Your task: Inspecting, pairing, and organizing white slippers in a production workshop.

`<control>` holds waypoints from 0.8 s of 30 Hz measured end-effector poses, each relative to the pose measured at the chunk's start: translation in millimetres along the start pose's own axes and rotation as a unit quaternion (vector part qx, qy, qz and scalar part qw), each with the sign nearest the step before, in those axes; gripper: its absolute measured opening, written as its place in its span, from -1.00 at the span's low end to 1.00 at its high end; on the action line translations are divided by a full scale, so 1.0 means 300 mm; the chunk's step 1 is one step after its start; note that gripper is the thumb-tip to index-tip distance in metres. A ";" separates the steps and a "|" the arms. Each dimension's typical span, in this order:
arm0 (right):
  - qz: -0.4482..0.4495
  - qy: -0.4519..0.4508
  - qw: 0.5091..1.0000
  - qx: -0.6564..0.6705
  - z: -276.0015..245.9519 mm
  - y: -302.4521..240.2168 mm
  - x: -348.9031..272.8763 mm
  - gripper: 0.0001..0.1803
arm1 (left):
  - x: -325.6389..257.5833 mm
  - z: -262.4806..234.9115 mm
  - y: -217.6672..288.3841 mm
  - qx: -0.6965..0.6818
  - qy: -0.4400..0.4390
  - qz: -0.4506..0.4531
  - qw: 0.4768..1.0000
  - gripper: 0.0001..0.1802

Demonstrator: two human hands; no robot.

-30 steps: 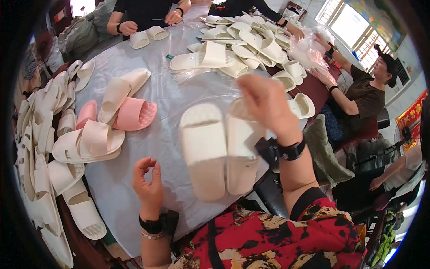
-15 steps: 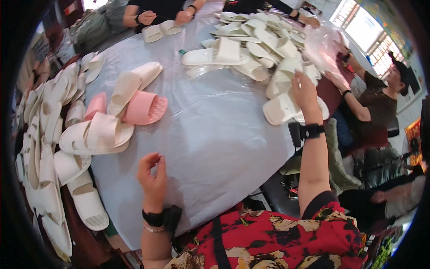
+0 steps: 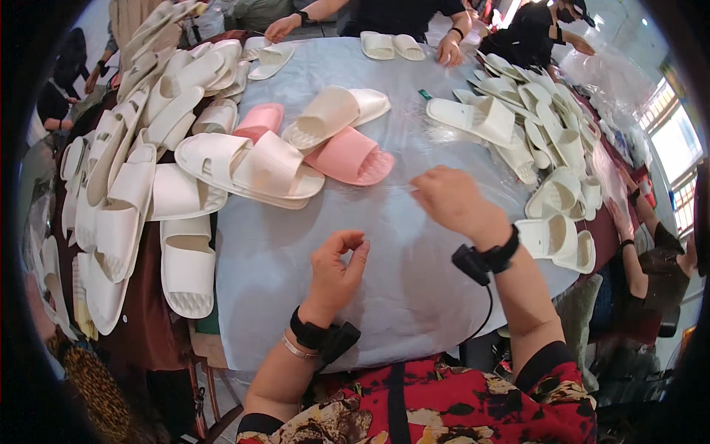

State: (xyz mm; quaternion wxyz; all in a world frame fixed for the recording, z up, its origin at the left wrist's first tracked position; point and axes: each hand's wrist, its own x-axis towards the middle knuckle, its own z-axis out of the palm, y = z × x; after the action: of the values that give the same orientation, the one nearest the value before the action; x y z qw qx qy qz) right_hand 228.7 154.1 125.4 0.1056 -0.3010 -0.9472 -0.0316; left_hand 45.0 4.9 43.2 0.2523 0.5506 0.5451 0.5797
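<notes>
Slipper in pink (image 3: 359,159): on the sheet-covered desk (image 3: 414,303), just left of the right hand, not touching it; nearest piece to that hand.

Right hand (image 3: 458,203): raised over the bare middle of the desk, nothing visible held. Fingers bent; whether their tips meet the thumb cannot be told.

Left hand (image 3: 333,277): near the front of the desk, grip half curled, thumb and forefinger spread by a small gap, empty.

Cream slippers (image 3: 329,115): overlapping, beyond the pink piece. White slippers in a stack (image 3: 274,163): to its left, strap side up. Second pink slipper (image 3: 259,122): behind that stack, partly hidden.

White pair (image 3: 547,237): at the right edge, beside the larger right-hand pile (image 3: 547,118).

Change noted: half a second ago the right hand was over the slippers at the right edge; now it is over mid-desk, and the view has turned left. The pair lying before the person a second ago is absent from that spot. Meaning, by judgement: front desk space is freed, with both hands apparently unburdened.
</notes>
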 end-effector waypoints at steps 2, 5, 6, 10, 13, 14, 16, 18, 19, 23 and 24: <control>-0.075 -0.006 0.997 0.013 0.086 -0.093 0.119 -0.73 | 0.005 -0.020 -0.023 -0.093 0.114 -0.051 0.988 -0.79; -0.129 0.064 0.989 0.038 0.203 -0.214 0.242 -0.61 | 0.056 -0.075 -0.050 -0.207 0.257 -0.057 0.942 -0.75; -0.133 0.104 0.984 0.055 0.230 -0.252 0.276 -0.55 | 0.063 -0.102 -0.051 -0.218 0.283 -0.094 0.929 -0.74; -0.113 0.135 0.984 0.004 0.298 -0.331 0.367 -0.70 | 0.088 -0.163 -0.078 -0.298 0.352 -0.137 0.876 -0.75; -0.135 0.137 0.981 0.017 0.329 -0.361 0.365 -0.71 | 0.107 -0.188 -0.081 -0.305 0.405 -0.169 0.845 -0.77; -0.155 0.154 0.975 0.044 0.303 -0.376 0.352 -0.72 | 0.109 -0.208 -0.084 -0.347 0.391 -0.196 0.829 -0.64; -0.173 0.149 0.971 0.066 0.218 -0.415 0.310 -0.72 | 0.115 -0.243 -0.087 -0.394 0.370 -0.224 0.811 -0.52; -0.189 0.141 0.967 0.097 0.139 -0.461 0.251 -0.72 | 0.103 -0.290 -0.075 -0.528 0.237 -0.079 0.812 -0.39; -0.201 0.108 0.970 0.086 0.110 -0.464 0.217 -0.69 | 0.106 -0.301 -0.071 -0.532 0.234 -0.082 0.810 -0.39; -0.186 0.039 0.981 0.047 0.076 -0.408 0.052 -0.69 | 0.131 -0.290 -0.036 -0.543 0.248 -0.121 0.793 -0.33; -0.178 0.030 0.982 0.059 0.068 -0.388 0.011 -0.67 | 0.135 -0.281 -0.029 -0.522 0.239 -0.169 0.801 -0.35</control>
State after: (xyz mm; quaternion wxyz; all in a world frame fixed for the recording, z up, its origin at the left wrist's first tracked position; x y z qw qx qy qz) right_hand 155.4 63.4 106.7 0.1445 -0.1197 -0.9822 -0.0032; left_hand -45.4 13.6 66.9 0.4574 0.0782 0.2870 0.8380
